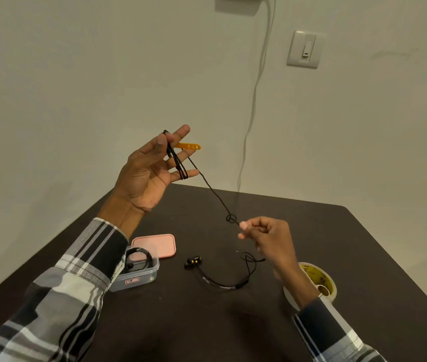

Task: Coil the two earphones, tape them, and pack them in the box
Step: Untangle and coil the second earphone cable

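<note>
**Second earphone half-wound above the table**

The left hand [152,168] is raised, fingers spread, with loops of the black earphone cord [207,182] wound over them and the thumb pressing the loops. From there the cord slants down to the right hand [264,235], which pinches it just past a small knot — its earbuds [192,262] lie right of the clear box [139,273]. A coiled earphone [139,259] sits inside the box, partly hidden by the left sleeve. The tape roll [319,282] lies far right of the box — half covered by the right wrist.
</note>
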Available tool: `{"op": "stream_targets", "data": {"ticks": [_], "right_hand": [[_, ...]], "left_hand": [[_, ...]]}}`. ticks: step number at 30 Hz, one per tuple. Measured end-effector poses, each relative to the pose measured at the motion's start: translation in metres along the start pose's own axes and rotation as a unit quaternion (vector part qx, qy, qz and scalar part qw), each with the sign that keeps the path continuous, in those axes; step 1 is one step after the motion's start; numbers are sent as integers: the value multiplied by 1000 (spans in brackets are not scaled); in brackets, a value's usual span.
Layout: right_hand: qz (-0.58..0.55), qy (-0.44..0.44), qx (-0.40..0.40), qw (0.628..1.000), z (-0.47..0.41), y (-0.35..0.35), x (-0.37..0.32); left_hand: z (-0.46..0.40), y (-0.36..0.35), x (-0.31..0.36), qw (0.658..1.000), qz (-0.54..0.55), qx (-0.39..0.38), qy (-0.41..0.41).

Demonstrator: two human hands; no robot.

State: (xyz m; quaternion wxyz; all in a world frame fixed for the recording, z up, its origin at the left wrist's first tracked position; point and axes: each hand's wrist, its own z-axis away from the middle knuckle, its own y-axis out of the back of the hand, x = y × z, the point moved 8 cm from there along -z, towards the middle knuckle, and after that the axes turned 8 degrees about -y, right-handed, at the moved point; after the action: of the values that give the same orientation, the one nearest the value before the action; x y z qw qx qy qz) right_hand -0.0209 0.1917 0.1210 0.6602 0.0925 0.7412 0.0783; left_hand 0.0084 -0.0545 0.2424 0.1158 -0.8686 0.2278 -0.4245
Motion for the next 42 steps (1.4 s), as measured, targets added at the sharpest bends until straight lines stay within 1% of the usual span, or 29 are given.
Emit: {"op": "stream_targets", "data": {"ticks": [1, 3, 5, 9, 12, 15, 17, 19, 21, 23, 24, 26, 28, 31, 33, 35, 37, 38, 39, 41, 42], "right_hand": [[50, 17, 10, 999, -1, -2, -1], [110, 33, 19, 993, -4, -7, 1], [122, 31, 12, 992, -5, -10, 5], [105, 28, -6, 994, -2, -16, 11], [60, 3, -16, 998, 4, -16, 14], [1, -14, -30, 999, 10, -13, 13], [-44, -13, -31, 998, 14, -8, 7], [-97, -17, -24, 995, 17, 2, 2], [-154, -27, -29, 987, 18, 10, -4], [-191, -36, -38, 980, 17, 15, -11], [-202, -38, -42, 978, 17, 18, -14], [-204, -29, -50, 977, 17, 21, -22], [-181, -3, -59, 982, 18, 26, -32], [-112, 53, -62, 990, 19, 32, -49], [-81, 95, -54, 991, 19, 38, -62], [-61, 139, -37, 988, 17, 43, -76], [-24, 178, -8, 984, 10, 47, -86], [-3, 193, 7, 981, 5, 48, -89], [15, 204, 19, 979, 0, 48, -92], [31, 213, 30, 976, -10, 47, -94], [28, 211, 28, 977, -15, 45, -94]], "left_hand": [[0, -1, 0, 1000, 2, -1, -1], [-2, -3, 0, 1000, 0, 0, -4], [-3, -1, 1, 1000, -4, 5, -8], [-6, 8, 3, 999, -11, 31, -19], [-7, 18, 4, 998, -12, 58, -29], [-6, 30, 5, 993, -36, 106, -40], [-4, 39, 4, 987, -78, 135, -42], [-2, 44, 1, 978, -148, 142, -44], [0, 42, -3, 961, -247, 116, -50], [1, 32, -12, 935, -346, 50, -58], [2, 28, -19, 916, -396, 14, -54], [5, 20, -32, 873, -483, -45, -41], [7, 15, -43, 850, -519, -84, -17], [12, 11, -58, 833, -535, -130, 45], [17, 8, -69, 817, -547, -169, 69], [23, 9, -78, 820, -531, -192, 94], [32, 6, -86, 819, -513, -220, 135], [38, 3, -89, 820, -498, -235, 155], [44, -2, -91, 829, -467, -255, 174], [59, -18, -91, 853, -369, -299, 218], [64, -26, -89, 864, -318, -319, 226]]}}
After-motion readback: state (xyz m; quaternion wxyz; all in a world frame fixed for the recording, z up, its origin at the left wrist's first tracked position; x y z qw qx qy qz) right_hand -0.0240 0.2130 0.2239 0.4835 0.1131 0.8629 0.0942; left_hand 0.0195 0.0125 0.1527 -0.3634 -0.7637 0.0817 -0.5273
